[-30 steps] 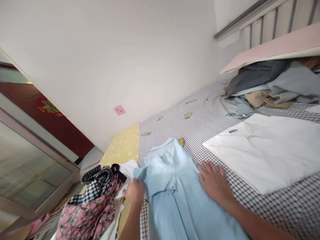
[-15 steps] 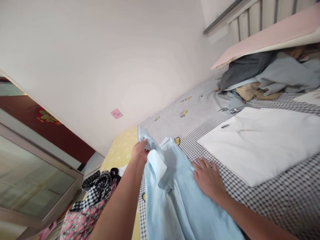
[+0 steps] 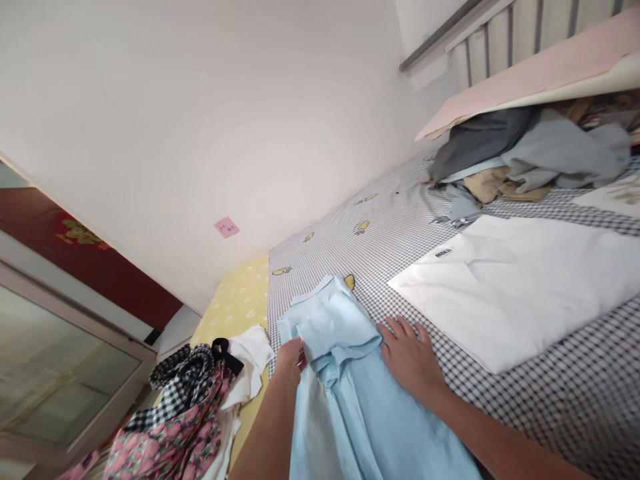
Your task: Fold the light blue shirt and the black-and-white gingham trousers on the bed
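A light blue shirt (image 3: 350, 400) lies lengthwise on the checked bed sheet, its far end towards the wall. One short sleeve (image 3: 340, 330) is folded across its upper part. At the left edge of that fold, my left hand (image 3: 290, 363) is closed on the cloth; its fingertips are partly hidden. My right hand (image 3: 410, 353) rests flat with spread fingers along the shirt's right edge, touching both cloth and sheet. To the right of this hand a white shirt (image 3: 520, 287) lies folded flat, with a small dark label print near its far edge.
Left of the shirt, a heap of checked and floral clothes (image 3: 170, 420) and a white cloth (image 3: 253, 353) lie by the yellow bedding (image 3: 240, 287). Grey and tan clothes (image 3: 540, 147) are piled at far right under a pink board (image 3: 525, 80). A white wall (image 3: 200, 120) rises behind.
My left hand has brought the lifted sleeve and edge of the blue shirt down, so the sleeve lies across the shirt. My right hand stays flat at the right edge.
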Motion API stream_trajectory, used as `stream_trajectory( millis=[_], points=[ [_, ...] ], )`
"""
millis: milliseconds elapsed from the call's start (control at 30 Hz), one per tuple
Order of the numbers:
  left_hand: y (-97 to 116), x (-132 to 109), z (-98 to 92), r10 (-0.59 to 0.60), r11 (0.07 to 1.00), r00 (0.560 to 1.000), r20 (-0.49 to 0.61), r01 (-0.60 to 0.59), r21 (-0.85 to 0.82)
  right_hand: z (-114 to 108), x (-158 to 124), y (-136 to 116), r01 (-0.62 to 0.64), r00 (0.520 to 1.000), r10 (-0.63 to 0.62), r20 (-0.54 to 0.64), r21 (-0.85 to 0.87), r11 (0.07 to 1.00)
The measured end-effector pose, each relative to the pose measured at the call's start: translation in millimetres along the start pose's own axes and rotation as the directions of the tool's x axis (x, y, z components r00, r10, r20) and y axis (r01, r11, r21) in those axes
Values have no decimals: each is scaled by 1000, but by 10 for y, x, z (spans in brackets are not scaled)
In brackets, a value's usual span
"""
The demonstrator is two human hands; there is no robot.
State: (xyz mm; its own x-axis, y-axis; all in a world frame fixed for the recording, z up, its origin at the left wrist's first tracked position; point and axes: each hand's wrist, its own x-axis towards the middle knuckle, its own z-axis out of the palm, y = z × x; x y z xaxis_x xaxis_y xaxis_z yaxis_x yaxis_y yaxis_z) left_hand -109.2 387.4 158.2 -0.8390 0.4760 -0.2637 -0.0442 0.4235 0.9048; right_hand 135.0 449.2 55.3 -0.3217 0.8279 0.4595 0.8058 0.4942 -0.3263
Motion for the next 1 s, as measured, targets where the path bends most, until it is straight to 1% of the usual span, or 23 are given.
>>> stream_trajectory(
  millis=[100, 233, 300, 400, 467, 567, 633, 733, 800, 867, 933, 1000],
  points=[
    [-43, 61, -127, 0, 999, 1000, 14, 0, -45, 13, -4, 12, 10, 1000, -10, -20, -7, 1000],
    [-24, 87, -210, 110, 992, 994, 27, -109, -58, 41, -3, 36, 21, 999, -22, -30, -32, 999],
    [-56, 73, -214, 159, 987, 986, 56, -159, -2, 54, -4, 44, 25, 999, -27, -27, -49, 998],
    [-132, 27, -173, 253, 950, 963, 91, -266, 165, 67, -12, 50, 21, 999, -23, -24, -62, 998],
    [-175, -22, -124, 362, 877, 926, 108, -378, 296, 68, -17, 52, 23, 1000, -24, -19, -62, 998],
    [-220, -120, -49, 517, 711, 834, 196, -545, 444, 64, -20, 58, 27, 1000, -28, -7, -61, 998],
    [-241, -190, -21, 569, 568, 768, 296, -626, 534, 61, -17, 63, 26, 1000, -26, -3, -64, 998],
    [-249, -272, -23, 585, 336, 686, 431, -690, 641, 53, -11, 69, 25, 1000, -25, -3, -74, 997],
    [-224, -301, -54, 587, 232, 656, 473, -697, 679, 42, -8, 69, 23, 1000, -23, 3, -78, 997],
    [-171, -307, -114, 596, 165, 642, 482, -685, 709, 31, -6, 66, 22, 1000, -21, 14, -77, 997],
    [-106, -292, -203, 608, 115, 636, 475, -663, 740, 29, -8, 65, 26, 999, -25, 21, -78, 997],
    [-59, -256, -312, 615, 82, 639, 463, -635, 768, 37, -13, 67, 29, 999, -28, 15, -84, 996]
  ],
)
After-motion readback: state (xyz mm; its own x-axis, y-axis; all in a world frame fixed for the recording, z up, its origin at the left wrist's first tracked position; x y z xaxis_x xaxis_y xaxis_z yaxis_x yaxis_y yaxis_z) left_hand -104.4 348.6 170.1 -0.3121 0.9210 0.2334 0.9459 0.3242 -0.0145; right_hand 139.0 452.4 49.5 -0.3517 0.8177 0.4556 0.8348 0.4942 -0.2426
